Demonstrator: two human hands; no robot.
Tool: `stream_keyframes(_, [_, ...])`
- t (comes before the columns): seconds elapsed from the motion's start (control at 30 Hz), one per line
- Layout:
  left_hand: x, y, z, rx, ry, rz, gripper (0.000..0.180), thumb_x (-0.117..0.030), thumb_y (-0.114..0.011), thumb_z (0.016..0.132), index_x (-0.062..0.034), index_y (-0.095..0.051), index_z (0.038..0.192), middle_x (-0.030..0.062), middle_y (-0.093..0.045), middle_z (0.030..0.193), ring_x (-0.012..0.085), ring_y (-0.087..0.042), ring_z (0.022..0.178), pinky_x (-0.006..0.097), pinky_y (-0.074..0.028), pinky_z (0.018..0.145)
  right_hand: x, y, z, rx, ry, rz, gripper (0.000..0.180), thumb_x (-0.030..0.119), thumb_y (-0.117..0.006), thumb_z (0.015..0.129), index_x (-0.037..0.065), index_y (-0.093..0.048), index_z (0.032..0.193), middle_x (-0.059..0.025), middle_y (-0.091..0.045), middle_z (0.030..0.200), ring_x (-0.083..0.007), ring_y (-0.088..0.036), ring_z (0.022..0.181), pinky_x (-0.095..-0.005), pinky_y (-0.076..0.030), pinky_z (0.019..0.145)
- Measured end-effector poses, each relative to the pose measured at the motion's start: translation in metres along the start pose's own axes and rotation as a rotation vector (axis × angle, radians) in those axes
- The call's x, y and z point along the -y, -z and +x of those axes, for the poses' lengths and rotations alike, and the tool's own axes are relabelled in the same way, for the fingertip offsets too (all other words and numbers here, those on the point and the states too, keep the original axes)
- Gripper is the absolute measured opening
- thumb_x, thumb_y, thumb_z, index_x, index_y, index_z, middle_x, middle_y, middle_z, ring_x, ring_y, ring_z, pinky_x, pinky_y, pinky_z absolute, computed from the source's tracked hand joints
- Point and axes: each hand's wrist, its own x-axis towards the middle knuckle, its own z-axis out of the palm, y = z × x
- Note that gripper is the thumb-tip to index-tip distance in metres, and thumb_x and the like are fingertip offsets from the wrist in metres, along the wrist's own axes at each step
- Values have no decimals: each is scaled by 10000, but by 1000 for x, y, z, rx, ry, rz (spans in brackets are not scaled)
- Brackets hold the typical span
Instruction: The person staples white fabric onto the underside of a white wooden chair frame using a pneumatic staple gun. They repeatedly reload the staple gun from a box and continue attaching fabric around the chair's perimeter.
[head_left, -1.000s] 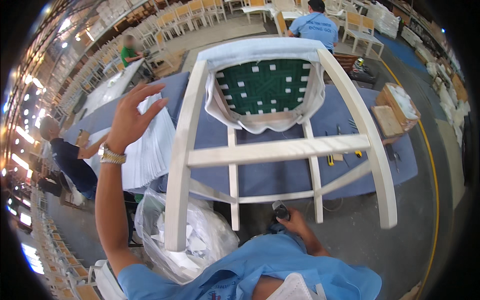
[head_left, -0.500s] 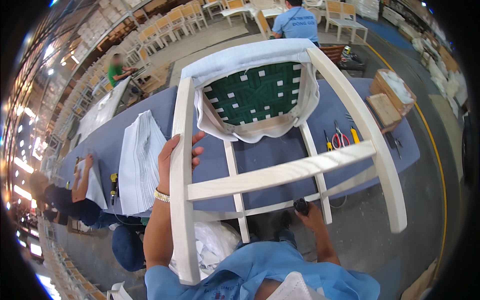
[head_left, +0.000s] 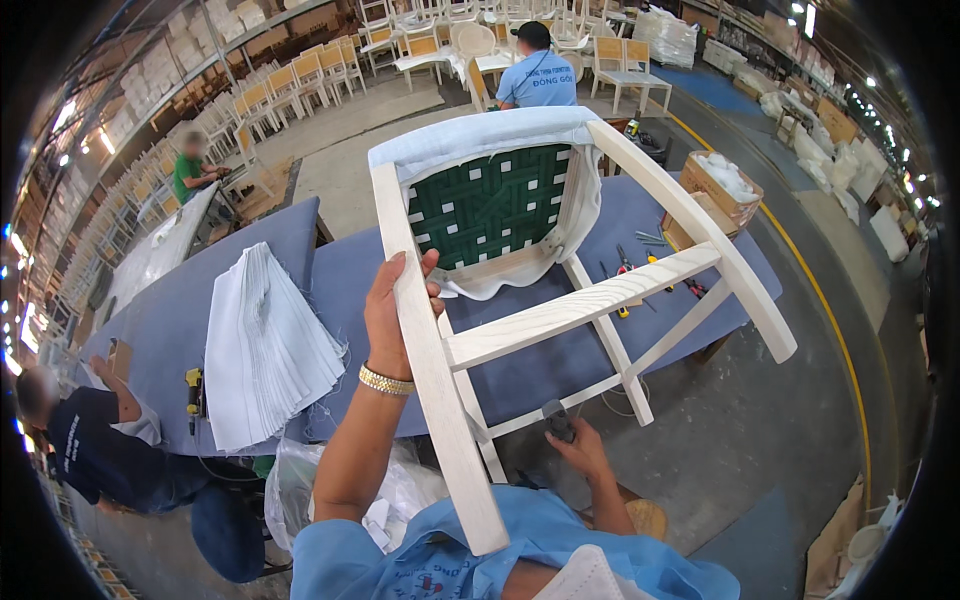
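The left hand (head_left: 395, 315) is wrapped around one long rail of a pale wooden chair (head_left: 560, 320), fingers curled over the top edge and thumb behind, a firm closed grasp about halfway along the rail. The chair lies tipped over the near edge of a blue-covered table (head_left: 300, 260), its underside turned up toward the camera so the green webbing (head_left: 490, 205) of the seat and the loose white fabric (head_left: 490, 140) around it face the person. The right hand (head_left: 575, 450) is low, below the chair's lower bars, closed around a small dark tool (head_left: 558, 420) — what kind of tool is too small to tell. The chair looks stiff and fairly light for its size, bare smooth wood that could slide in a loose palm, and awkward more than heavy because the legs stick far out. The thick rails and crossbars are the sound places to hold; the webbing and the hanging fabric are soft and would give or pull. A stack of white cloth pieces (head_left: 265, 350) lies on the table just to the left — well clear of the chair.
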Motion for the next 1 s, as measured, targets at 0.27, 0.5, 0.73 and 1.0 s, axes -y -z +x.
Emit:
stream_keyframes(0.27, [12,-8,-15,-62,-77,204,428,-261,-566,995,12,-487,1314,200,-657,1224,234,-696,885,341,-617,717,9,-7,14,-73,123,134,532,272,-859,767,-6,-670,1179,-194,-722,1017,-299,-712,928,-396,-545,817])
stream_keyframes(0.5, [-29,41,43,-46,-1092,1334,609,-234,-601,957,3,-437,1495,178,-564,1408,229,-551,1289,322,-462,1016,61,39,-1,-122,73,29,403,184,-801,773,23,-683,1124,-173,-683,1038,-313,-667,960,-403,-513,862])
stream_keyframes(0.73, [-147,-45,296,535,-694,1657,696,-561,-550,989,-92,-497,1501,172,-496,1530,250,-470,1414,362,-383,1124,129,88,4,-243,167,-117,516,52,-723,696,20,-644,1205,-213,-631,1081,-403,-630,961,-428,-499,854])
stream_keyframes(1.0, [-101,-40,444,680,39,1646,1004,-841,-455,866,-110,-416,1553,150,-255,1670,332,-183,1549,592,-208,1199,194,113,28,3,176,-483,550,119,-748,709,8,-630,1234,-253,-648,1136,-420,-628,1112,-466,-499,989])
